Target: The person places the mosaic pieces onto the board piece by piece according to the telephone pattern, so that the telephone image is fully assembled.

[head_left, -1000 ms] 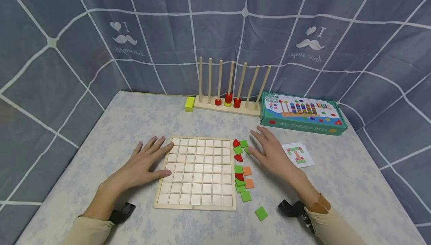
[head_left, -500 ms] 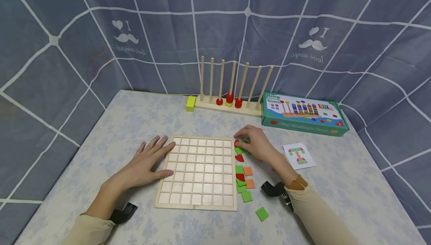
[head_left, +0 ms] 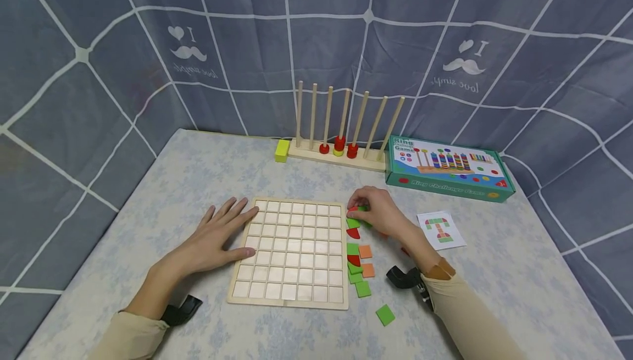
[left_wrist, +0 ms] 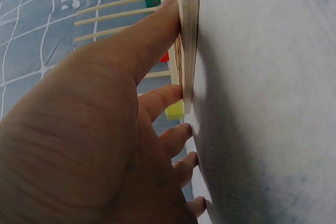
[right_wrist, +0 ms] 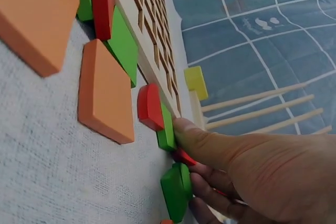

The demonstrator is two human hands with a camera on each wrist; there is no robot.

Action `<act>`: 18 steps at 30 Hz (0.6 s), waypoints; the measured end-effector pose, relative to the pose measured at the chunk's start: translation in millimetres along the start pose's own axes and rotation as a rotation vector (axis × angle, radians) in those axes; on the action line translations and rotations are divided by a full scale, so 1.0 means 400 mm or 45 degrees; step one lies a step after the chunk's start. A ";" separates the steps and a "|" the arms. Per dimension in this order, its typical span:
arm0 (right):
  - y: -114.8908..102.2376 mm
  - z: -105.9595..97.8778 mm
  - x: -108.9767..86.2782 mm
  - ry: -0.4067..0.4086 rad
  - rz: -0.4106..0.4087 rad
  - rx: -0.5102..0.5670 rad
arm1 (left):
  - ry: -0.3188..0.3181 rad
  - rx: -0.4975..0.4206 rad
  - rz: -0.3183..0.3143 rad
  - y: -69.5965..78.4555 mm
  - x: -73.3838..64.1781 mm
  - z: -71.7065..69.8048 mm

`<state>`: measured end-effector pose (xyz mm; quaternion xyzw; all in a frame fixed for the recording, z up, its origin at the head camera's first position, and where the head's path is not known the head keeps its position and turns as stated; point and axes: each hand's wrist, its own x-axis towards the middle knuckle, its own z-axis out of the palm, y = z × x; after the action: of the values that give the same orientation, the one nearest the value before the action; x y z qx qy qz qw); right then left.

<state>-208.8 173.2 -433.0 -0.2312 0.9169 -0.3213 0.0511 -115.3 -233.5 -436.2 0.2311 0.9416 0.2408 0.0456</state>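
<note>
Fingers spread, my left hand (head_left: 212, 244) rests at the left edge of a wooden grid board (head_left: 287, 304). In the left wrist view its thumb (left_wrist: 157, 24) and index finger touch the board's side, while the other fingertips lie on the tablecloth. Past the board's upper right corner, my right hand (head_left: 383, 214) pinches a red quarter-circle block (right_wrist: 182, 157) between thumb and fingers; the hand hides part of it. A green block (right_wrist: 166, 129) lies under the thumb tip, and another green block (right_wrist: 176, 192) sits beside the fingers. A second red quarter-circle block (head_left: 353, 233) lies just nearer.
Green blocks (head_left: 363, 288) and orange squares (head_left: 365, 252) line the board's right side. A pattern card (head_left: 442, 230) lies right of my right hand. Behind stand a peg rack (head_left: 336, 158) with red and yellow rings, a yellow block (head_left: 282, 151) and a green game box (head_left: 447, 167).
My right hand has moved left and its fingers have closed from a spread pose onto the red block at the board's upper right corner. The left hand stays in place.
</note>
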 end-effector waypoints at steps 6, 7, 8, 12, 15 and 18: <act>0.006 -0.007 0.006 0.013 0.020 0.062 | -0.006 -0.016 -0.005 0.002 0.000 -0.001; 0.004 -0.009 0.007 0.027 0.025 0.080 | -0.007 -0.017 -0.007 0.003 0.000 -0.001; 0.002 -0.011 0.010 0.044 0.028 0.096 | -0.010 -0.018 -0.009 0.003 0.000 -0.001; -0.026 -0.018 0.029 0.087 0.012 0.151 | -0.014 -0.014 -0.016 0.002 0.000 -0.001; -0.063 -0.011 0.050 0.070 -0.021 0.181 | -0.005 -0.011 -0.015 0.002 -0.001 -0.001; -0.106 0.008 0.072 0.025 -0.060 0.204 | 0.003 -0.008 -0.011 0.001 -0.003 -0.001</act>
<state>-217.1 129.1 -408.1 -0.2448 0.8830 -0.3970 0.0528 -114.1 -233.9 -435.6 0.2265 0.9419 0.2437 0.0464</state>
